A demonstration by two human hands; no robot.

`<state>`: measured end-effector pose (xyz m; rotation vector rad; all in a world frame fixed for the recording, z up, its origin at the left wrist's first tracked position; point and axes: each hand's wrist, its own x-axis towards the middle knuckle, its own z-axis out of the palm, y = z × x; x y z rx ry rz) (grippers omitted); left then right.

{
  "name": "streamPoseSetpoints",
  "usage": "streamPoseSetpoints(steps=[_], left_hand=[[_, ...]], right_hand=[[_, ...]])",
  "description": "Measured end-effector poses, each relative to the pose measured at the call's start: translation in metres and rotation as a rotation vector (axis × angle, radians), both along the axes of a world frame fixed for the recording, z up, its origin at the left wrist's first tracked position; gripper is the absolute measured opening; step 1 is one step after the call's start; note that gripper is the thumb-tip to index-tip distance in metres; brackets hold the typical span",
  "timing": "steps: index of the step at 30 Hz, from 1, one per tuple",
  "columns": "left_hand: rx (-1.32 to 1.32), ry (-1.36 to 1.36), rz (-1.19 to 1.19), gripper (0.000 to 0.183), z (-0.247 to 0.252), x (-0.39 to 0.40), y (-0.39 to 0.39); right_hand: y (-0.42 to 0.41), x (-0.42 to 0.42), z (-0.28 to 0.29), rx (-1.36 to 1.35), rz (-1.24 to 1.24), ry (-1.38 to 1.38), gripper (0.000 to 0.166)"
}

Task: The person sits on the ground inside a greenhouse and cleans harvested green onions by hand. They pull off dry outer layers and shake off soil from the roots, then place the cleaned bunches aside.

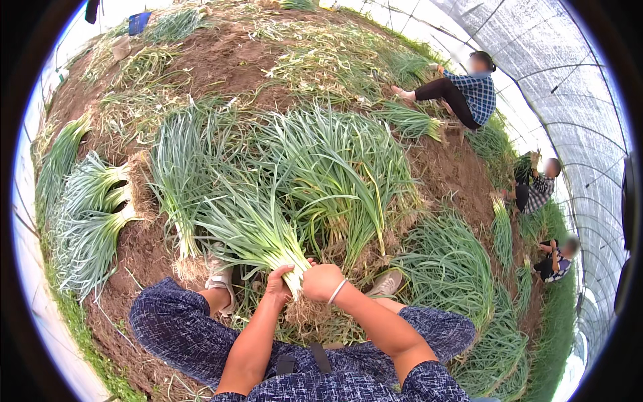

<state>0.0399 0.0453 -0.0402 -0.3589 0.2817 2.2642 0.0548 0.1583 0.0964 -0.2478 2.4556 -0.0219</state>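
Observation:
Between my knees I hold a bunch of green onions [261, 236], its pale stems and brown roots towards me and its leaves fanned away to the upper left. My left hand [279, 282] grips the stems from the left side. On the right, my right hand [321, 282] is closed around the same stems, just above the roots; its fingertips are mostly hidden. Just past my hands lies a large heap of loose green onions [336, 171]. Another bunch [185, 241] rests by my left shoe [221, 284], roots towards me.
Several gathered bunches [108, 201] lie at left on the soil, roots facing right. More green onions [447, 261] spread beside my right shoe [387, 283]. Three people [469, 95] sit along the right side. A blue container [138, 23] stands far back. Plastic greenhouse sheeting [567, 90] curves overhead.

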Motion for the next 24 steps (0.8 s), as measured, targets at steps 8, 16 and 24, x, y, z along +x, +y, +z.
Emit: streamPoseSetpoints(steps=[8, 16, 24], left_hand=[[-0.174, -0.062, 0.104, 0.039, -0.016, 0.001, -0.001], [-0.191, -0.157, 0.107, 0.034, -0.008, -0.002, -0.001], [-0.223, -0.128, 0.158, 0.035, -0.013, 0.001, 0.0]], right_hand=[[0.029, -0.07, -0.025, -0.429, -0.191, 0.296, 0.022], [0.005, -0.089, -0.097, -0.356, -0.278, 0.393, 0.026], [0.008, -0.101, -0.11, -0.425, -0.408, 0.395, 0.025]])
